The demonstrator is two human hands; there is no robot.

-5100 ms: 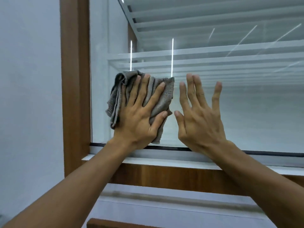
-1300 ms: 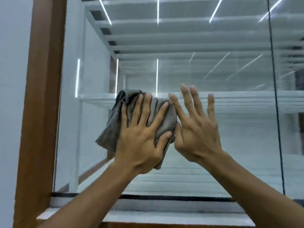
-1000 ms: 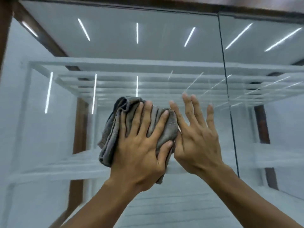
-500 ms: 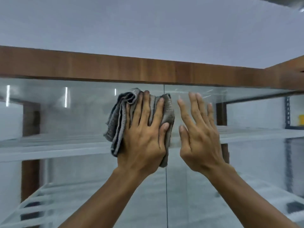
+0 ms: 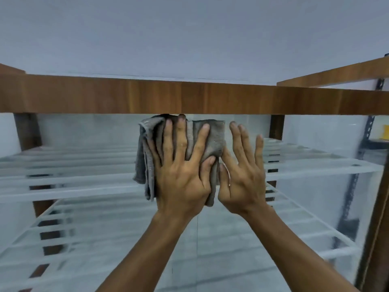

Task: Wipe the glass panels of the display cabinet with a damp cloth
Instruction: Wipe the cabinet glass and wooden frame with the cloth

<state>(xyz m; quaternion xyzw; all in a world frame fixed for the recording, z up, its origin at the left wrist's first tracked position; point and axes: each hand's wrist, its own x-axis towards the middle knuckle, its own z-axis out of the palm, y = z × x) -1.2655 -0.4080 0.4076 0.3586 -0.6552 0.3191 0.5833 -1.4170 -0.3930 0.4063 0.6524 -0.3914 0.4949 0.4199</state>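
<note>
A crumpled grey cloth (image 5: 214,140) lies against the glass panel (image 5: 94,133) of the display cabinet, with its upper edge just under the wooden top rail (image 5: 126,95). My left hand (image 5: 181,175) presses the cloth flat onto the glass, fingers spread and straight, the thumb lying over the cloth's right side. My right hand (image 5: 242,175) rests flat on the bare glass right beside it, fingers straight, its thumb close to the cloth's lower right edge.
White slatted shelves (image 5: 73,186) show behind the glass at two levels. A dark wooden post (image 5: 374,239) frames the right side. A dark metal rack (image 5: 366,131) with a yellow object (image 5: 385,131) stands beyond the cabinet at the right.
Both hands and the cloth have travelled up the glass, from the bottom sill to just under the top rail. The cloth stays under my left palm throughout.
</note>
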